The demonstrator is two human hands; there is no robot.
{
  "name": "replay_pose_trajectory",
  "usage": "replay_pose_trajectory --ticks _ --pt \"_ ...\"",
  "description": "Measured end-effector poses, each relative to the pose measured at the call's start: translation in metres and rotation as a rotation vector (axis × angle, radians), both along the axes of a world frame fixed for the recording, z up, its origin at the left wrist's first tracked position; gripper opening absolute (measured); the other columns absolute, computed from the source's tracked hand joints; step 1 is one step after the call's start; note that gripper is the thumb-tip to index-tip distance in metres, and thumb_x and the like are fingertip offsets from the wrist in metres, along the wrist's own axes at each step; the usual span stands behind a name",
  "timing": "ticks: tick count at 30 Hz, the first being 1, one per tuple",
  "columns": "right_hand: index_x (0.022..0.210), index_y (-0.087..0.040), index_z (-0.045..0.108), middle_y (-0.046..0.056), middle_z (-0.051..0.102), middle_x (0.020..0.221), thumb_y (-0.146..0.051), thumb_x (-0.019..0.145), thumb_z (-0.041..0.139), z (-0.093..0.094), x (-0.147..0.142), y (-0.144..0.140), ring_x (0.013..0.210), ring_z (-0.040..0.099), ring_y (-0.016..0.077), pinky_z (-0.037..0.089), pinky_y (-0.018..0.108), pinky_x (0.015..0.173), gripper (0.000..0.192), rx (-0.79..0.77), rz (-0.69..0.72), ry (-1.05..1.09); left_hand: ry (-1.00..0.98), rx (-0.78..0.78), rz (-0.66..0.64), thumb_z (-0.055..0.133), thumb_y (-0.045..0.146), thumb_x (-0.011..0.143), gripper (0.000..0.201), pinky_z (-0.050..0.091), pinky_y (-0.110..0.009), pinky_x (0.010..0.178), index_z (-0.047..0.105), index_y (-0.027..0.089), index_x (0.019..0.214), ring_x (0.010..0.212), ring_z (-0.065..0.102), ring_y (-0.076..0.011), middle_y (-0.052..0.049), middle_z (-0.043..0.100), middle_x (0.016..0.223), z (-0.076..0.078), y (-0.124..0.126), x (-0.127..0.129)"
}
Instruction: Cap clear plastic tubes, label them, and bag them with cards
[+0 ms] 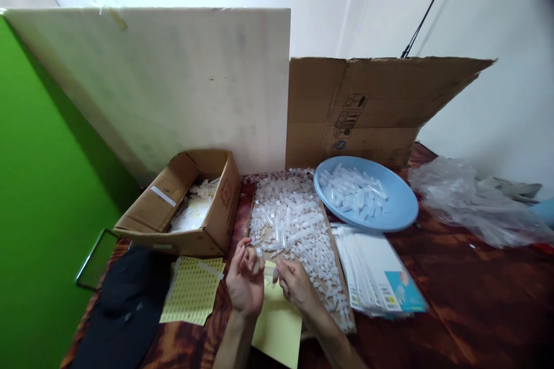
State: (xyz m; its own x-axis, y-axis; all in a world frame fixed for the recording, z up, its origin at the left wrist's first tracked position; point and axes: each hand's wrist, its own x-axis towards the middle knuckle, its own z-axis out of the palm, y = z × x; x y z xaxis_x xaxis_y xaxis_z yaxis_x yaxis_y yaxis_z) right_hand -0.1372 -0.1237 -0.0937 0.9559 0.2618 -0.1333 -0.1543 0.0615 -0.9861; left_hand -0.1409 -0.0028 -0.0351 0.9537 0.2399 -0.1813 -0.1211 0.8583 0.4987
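Observation:
My left hand [244, 281] and my right hand [296, 285] are close together over a yellow sheet [277, 328] at the near edge of the table. The right hand pinches a small clear plastic tube [276, 273] by its end. The left hand's fingers are curled, and whether something small is in them I cannot tell. Just beyond the hands lies a flat cardboard sheet heaped with several small clear tubes and caps [291, 219].
An open cardboard box [208, 236] with white pieces stands at the left. A blue basin [400, 207] holds more tubes. A fanned stack of printed cards [376, 277] lies at the right, a yellow sticker sheet [193, 291] and a black cap [125, 305] at the left, crumpled plastic [471, 199] far right.

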Motion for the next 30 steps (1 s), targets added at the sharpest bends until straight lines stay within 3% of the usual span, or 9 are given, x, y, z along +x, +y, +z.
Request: replay_pose_trajectory --ticks 4,6,11,14,18,20,24,27,30 --pt "0.094 -0.019 0.067 0.003 0.068 0.079 -0.055 0.085 0.07 0.016 -0.004 -0.002 0.067 0.065 0.0159 0.052 0.025 0.061 0.038 0.001 -0.07 -0.128 -0.003 -0.049 0.105 0.069 0.023 0.086 0.013 0.029 -0.02 0.042 0.064 0.014 0.094 0.042 0.031 -0.0044 0.008 0.04 0.057 -0.001 -0.001 0.006" --pt "0.097 -0.019 0.068 0.002 0.068 0.076 -0.051 0.083 0.074 0.02 -0.006 -0.004 0.065 0.066 0.0168 0.054 0.027 0.062 0.036 0.036 -0.071 -0.129 0.0 -0.04 0.094 0.069 0.023 0.087 0.013 0.029 -0.02 0.043 0.065 0.014 0.094 0.043 0.031 -0.0043 0.008 0.04 0.058 -0.001 -0.002 0.006" --pt "0.08 -0.016 0.062 -0.002 0.061 0.058 -0.058 0.079 0.075 0.02 0.0 -0.012 0.037 0.054 0.0107 0.041 0.021 0.035 0.044 0.234 0.064 0.112 -0.067 0.125 -0.134 0.069 0.029 0.089 0.019 0.029 -0.02 0.046 0.067 0.013 0.099 0.045 0.03 -0.0049 0.008 0.038 0.056 0.002 -0.002 0.0" --pt "0.081 -0.016 0.062 -0.003 0.061 0.059 -0.059 0.083 0.07 0.028 0.011 -0.021 0.037 0.054 0.0103 0.041 0.02 0.035 0.043 0.188 0.074 0.067 -0.13 0.19 -0.204 0.068 0.03 0.089 0.019 0.036 -0.021 0.053 0.067 0.015 0.101 0.049 0.036 -0.0064 0.006 0.041 0.058 0.006 -0.003 0.01" --pt "0.113 -0.019 0.066 0.006 0.074 0.091 -0.048 0.09 0.068 0.052 0.046 -0.051 0.078 0.073 0.019 0.061 0.032 0.072 0.038 -0.032 0.041 -0.194 -0.216 0.355 -0.111 0.067 0.035 0.087 0.029 0.047 -0.031 0.087 0.068 0.017 0.111 0.088 0.062 -0.0172 -0.004 0.065 0.087 0.005 0.0 0.038" --pt "0.135 -0.024 0.058 0.009 0.07 0.124 -0.044 0.09 0.068 0.063 0.073 -0.081 0.113 0.067 0.0236 0.057 0.038 0.092 0.05 -0.217 0.053 -0.333 -0.21 0.56 -0.044 0.068 0.034 0.086 0.034 0.038 -0.035 0.106 0.069 0.018 0.115 0.119 0.057 -0.0234 -0.009 0.068 0.117 0.002 0.008 0.051" --pt "0.133 -0.025 0.061 0.007 0.066 0.133 -0.03 0.096 0.06 0.077 0.133 -0.163 0.117 0.065 0.0204 0.049 0.033 0.102 0.037 -0.927 0.021 -0.394 -0.092 0.852 -0.037 0.067 0.037 0.087 0.031 0.035 -0.037 0.11 0.071 0.018 0.111 0.127 0.053 -0.027 -0.01 0.068 0.125 0.007 0.027 0.055" --pt "0.107 -0.014 0.073 0.014 0.074 0.11 -0.016 0.09 0.065 0.075 0.167 -0.22 0.108 0.068 0.0279 0.049 0.038 0.098 0.019 -1.148 0.011 -0.251 -0.144 0.911 -0.059 0.067 0.04 0.089 0.026 0.044 -0.038 0.1 0.071 0.019 0.103 0.109 0.063 -0.0265 -0.009 0.072 0.105 0.039 0.026 0.033" --pt "0.091 -0.012 0.071 0.008 0.073 0.093 -0.018 0.088 0.073 0.062 0.185 -0.253 0.092 0.07 0.0237 0.054 0.039 0.088 0.007 -1.321 0.129 -0.067 -0.425 0.94 -0.312 0.062 0.04 0.094 0.023 0.049 -0.039 0.093 0.072 0.019 0.094 0.098 0.066 -0.0257 -0.009 0.071 0.095 0.083 0.008 -0.018"
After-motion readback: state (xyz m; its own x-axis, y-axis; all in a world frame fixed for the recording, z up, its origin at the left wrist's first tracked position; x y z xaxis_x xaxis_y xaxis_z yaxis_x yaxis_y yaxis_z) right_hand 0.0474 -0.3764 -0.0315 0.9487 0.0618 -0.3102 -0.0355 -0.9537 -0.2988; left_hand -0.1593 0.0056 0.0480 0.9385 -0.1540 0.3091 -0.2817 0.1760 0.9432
